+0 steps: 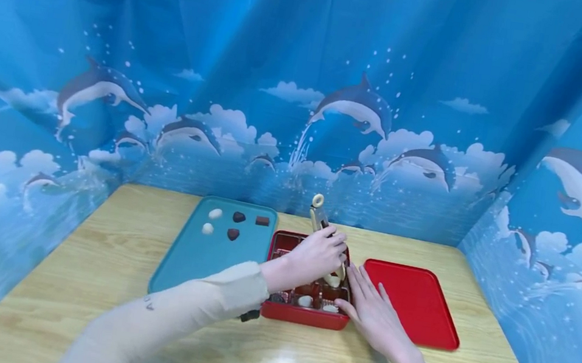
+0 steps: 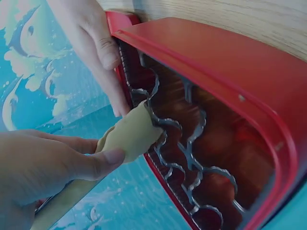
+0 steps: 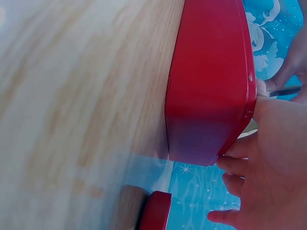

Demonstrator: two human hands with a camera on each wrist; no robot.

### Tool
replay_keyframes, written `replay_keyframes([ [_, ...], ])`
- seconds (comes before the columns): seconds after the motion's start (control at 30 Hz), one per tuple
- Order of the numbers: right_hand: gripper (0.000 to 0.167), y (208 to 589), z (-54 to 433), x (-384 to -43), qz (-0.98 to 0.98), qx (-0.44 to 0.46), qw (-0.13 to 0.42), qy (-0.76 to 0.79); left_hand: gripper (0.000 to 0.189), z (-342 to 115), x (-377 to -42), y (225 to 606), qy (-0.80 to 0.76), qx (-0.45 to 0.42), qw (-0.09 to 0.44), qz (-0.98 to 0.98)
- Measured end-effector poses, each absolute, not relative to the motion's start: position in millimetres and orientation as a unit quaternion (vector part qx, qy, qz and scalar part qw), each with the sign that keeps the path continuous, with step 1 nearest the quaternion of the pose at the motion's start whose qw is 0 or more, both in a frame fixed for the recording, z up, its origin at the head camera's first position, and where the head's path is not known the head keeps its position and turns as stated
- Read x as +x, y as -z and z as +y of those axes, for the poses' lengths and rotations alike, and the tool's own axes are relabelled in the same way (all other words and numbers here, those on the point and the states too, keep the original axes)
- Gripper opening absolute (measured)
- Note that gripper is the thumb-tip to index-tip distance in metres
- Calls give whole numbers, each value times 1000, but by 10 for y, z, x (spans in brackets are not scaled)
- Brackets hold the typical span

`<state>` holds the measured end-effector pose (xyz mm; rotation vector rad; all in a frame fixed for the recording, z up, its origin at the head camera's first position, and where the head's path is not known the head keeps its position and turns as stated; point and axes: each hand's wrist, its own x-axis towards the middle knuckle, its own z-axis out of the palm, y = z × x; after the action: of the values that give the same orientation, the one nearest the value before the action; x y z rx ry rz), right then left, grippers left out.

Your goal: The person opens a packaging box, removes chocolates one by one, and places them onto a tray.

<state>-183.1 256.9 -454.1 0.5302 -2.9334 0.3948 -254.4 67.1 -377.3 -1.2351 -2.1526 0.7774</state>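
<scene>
My left hand (image 1: 314,255) grips a pair of tongs (image 1: 317,217) with cream-coloured tips pointing down into the red box (image 1: 303,316). In the left wrist view, thumb and fingers pinch the tongs close above the broad cream tip (image 2: 132,134), which reaches into the box's divided insert. Whatever may sit between the tips is hidden. My right hand (image 1: 375,315) rests with straight fingers along the box's right rim. Along the front of the box sit a dark chocolate (image 1: 277,297) and white chocolates (image 1: 305,301) in the compartments.
Left of the box lies a teal tray (image 1: 208,265) bearing white pieces (image 1: 215,213), dark pieces (image 1: 232,234) and a brown rectangular piece (image 1: 262,220). A flat red lid (image 1: 415,308) lies to the right. Behind the wooden table (image 1: 111,250) hangs a dolphin-print curtain (image 1: 266,31).
</scene>
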Motion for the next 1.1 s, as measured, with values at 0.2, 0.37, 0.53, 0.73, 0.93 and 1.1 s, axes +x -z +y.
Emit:
replay_keyframes([
  [0.2, 73, 4533, 2560, -1808, -972, 178, 80, -128, 28, 448, -2536, 3724, -236, -450, 263, -820],
  [0.37, 72, 4533, 2572, -1793, -973, 174, 79, -130, 34, 249, -2564, 3757, -183, -447, 278, -830],
  [0.53, 74, 4542, 2579, -1792, -974, 170, 69, -134, 44, 79, -2598, 3812, -124, -441, 304, -835],
  [0.73, 74, 4536, 2567, -1800, -973, 171, 71, -136, 51, -143, -2601, 3803, -73, -421, 322, -845],
  [0.93, 74, 4523, 2548, -1793, -973, 173, 72, -137, 51, -459, -2638, 3755, -61, -377, 318, -868],
  [1.1, 75, 4531, 2554, -1792, -973, 173, 69, -139, 51, -749, -2697, 3740, -49, -331, 339, -879],
])
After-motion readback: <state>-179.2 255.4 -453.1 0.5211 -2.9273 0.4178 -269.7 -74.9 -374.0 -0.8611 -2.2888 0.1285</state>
